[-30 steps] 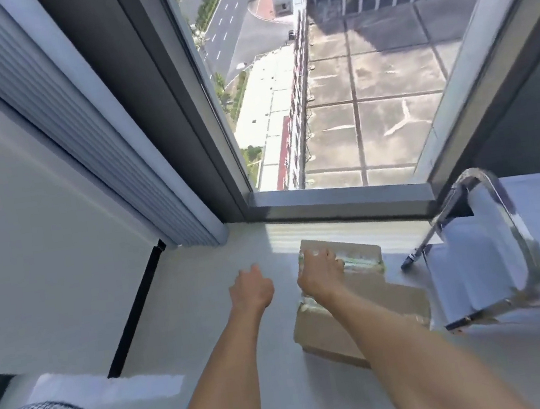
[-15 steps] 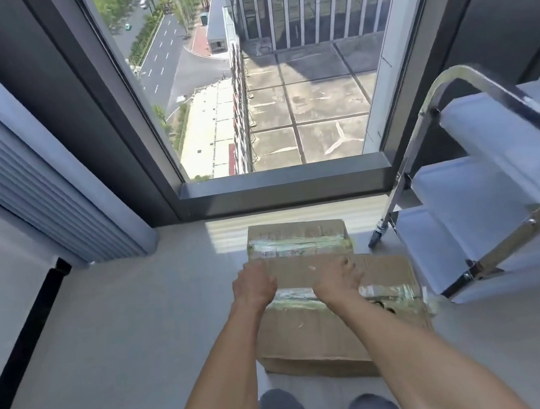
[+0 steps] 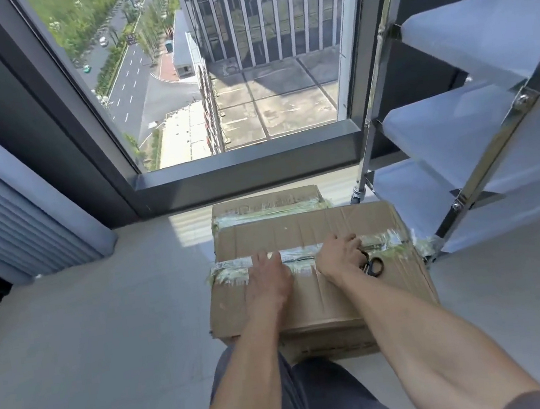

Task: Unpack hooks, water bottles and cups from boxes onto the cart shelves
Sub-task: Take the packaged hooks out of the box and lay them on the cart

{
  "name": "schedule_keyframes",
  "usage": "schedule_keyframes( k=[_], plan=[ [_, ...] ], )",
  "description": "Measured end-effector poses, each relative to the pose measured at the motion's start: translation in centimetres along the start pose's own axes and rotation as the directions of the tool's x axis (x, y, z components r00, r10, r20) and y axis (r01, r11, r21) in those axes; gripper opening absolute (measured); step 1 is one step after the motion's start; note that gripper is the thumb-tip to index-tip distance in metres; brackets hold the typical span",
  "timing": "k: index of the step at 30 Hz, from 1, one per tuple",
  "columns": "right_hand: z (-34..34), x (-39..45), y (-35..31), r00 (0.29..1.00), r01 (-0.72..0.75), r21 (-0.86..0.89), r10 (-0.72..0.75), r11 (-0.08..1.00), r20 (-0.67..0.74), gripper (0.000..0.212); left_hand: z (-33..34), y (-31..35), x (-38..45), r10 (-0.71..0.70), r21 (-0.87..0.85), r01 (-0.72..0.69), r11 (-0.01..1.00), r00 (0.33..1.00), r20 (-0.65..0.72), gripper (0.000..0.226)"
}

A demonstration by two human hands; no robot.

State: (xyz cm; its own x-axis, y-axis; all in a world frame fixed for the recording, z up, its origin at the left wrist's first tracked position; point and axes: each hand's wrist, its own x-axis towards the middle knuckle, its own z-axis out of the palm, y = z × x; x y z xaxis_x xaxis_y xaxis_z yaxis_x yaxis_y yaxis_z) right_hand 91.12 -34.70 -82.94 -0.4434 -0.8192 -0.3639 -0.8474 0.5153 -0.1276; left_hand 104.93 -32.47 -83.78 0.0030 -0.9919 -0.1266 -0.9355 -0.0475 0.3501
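Observation:
A large taped cardboard box (image 3: 303, 234) lies closed on the floor in front of my knees. A smaller taped box (image 3: 267, 204) sits just behind it, near the window. My left hand (image 3: 268, 281) rests flat on the tape seam of the large box, fingers straight. My right hand (image 3: 340, 256) grips black-handled scissors (image 3: 373, 266) at the same seam; the blades are hidden under the hand. The steel cart (image 3: 482, 155) with white shelves stands to the right, its shelves bare where visible.
A floor-to-ceiling window (image 3: 227, 72) with a dark frame rises directly behind the boxes. A ribbed blind housing (image 3: 5, 211) lines the left wall. The cart's caster (image 3: 357, 198) stands close to the small box. Pale floor (image 3: 89, 331) stretches to the left.
The view has dropped closer to the boxes. Both hands moved from the small rear box to the large box's tape seam; the scissors now show in my right hand.

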Motion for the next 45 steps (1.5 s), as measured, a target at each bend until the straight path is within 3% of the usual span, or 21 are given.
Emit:
schedule_keyframes(
  k=[7, 12, 15, 17, 19, 22, 28, 31, 33, 35, 37, 38, 40, 43, 45],
  plan=[
    [-1.4, 0.7, -0.6, 0.993, 0.006, 0.107, 0.007, 0.994, -0.118, 0.037, 2.6, 6.4, -2.5, 0.141, -0.185, -0.117, 0.976, 0.983, 0.118, 0.025],
    [-2.1, 1.8, 2.8, 0.99, -0.073, 0.131, 0.088, 0.989, -0.108, 0.037, 4.5, 8.8, -3.7, 0.235, -0.116, -0.224, 0.968, 0.968, 0.089, 0.029],
    [-2.3, 2.4, 5.1, 0.99, -0.115, 0.149, 0.126, 0.982, -0.066, 0.038, 4.7, 8.1, -3.4, 0.192, -0.097, -0.181, 0.979, 0.975, 0.113, 0.023],
    [-2.1, 2.6, 5.8, 0.991, -0.095, 0.175, 0.11, 0.98, -0.08, 0.036, 4.8, 7.7, -2.9, 0.138, -0.174, -0.116, 0.978, 0.983, 0.122, 0.022],
    [-1.8, 2.7, 5.9, 0.987, -0.07, 0.217, 0.099, 0.974, -0.124, 0.033, 4.7, 7.7, -2.7, 0.092, -0.246, -0.059, 0.967, 0.988, 0.122, 0.041],
    [-1.1, 2.9, 6.1, 0.985, -0.075, 0.246, 0.11, 0.966, -0.134, 0.032, 5.8, 7.8, -3.3, 0.159, -0.059, -0.152, 0.987, 0.976, 0.15, 0.055],
    [-1.6, 3.7, 4.6, 0.995, -0.072, 0.379, 0.09, 0.923, -0.03, 0.039, 5.9, 6.7, -3.4, 0.171, -0.018, -0.17, 0.985, 0.984, 0.041, 0.018],
    [-1.8, 3.5, 4.0, 0.999, -0.042, 0.432, 0.05, 0.901, -0.008, 0.04, 4.5, 4.7, -2.2, 0.028, -0.111, -0.022, 0.994, 0.999, 0.044, 0.014],
    [-2.0, 3.3, 4.3, 1.0, -0.005, 0.463, 0.007, 0.887, -0.002, 0.035, 3.7, 3.2, -1.4, -0.104, -0.322, 0.126, 0.938, 0.991, 0.083, 0.011],
    [-2.2, 3.1, 4.7, 0.996, 0.035, 0.551, -0.073, 0.834, 0.047, 0.028, 2.9, 2.3, -0.8, -0.158, -0.543, 0.199, 0.816, 0.98, 0.122, 0.011],
    [-2.9, 2.7, 4.4, 0.963, 0.01, 0.744, -0.207, 0.668, 0.173, 0.029, 2.0, 2.0, -0.4, -0.174, -0.677, 0.227, 0.7, 0.974, 0.146, 0.012],
    [-3.3, 2.4, 4.0, 0.933, -0.022, 0.792, -0.271, 0.611, 0.235, 0.028, 1.7, 2.0, -0.3, -0.174, -0.711, 0.23, 0.664, 0.973, 0.153, 0.015],
    [-3.9, 1.8, 2.9, 0.888, 0.03, 0.783, -0.376, 0.621, 0.264, 0.02, 1.4, 2.1, -0.5, -0.168, -0.743, 0.235, 0.626, 0.972, 0.165, 0.024],
    [-4.3, 1.1, 1.3, 0.909, 0.127, 0.753, -0.379, 0.646, 0.172, 0.009, 1.3, 2.4, -0.9, -0.153, -0.77, 0.259, 0.583, 0.966, 0.209, 0.018],
    [-4.5, 1.1, 0.9, 0.927, 0.167, 0.744, -0.36, 0.647, 0.105, 0.016, 0.7, 2.8, -1.0, -0.152, -0.804, 0.247, 0.542, 0.969, 0.196, 0.005]
  ],
)
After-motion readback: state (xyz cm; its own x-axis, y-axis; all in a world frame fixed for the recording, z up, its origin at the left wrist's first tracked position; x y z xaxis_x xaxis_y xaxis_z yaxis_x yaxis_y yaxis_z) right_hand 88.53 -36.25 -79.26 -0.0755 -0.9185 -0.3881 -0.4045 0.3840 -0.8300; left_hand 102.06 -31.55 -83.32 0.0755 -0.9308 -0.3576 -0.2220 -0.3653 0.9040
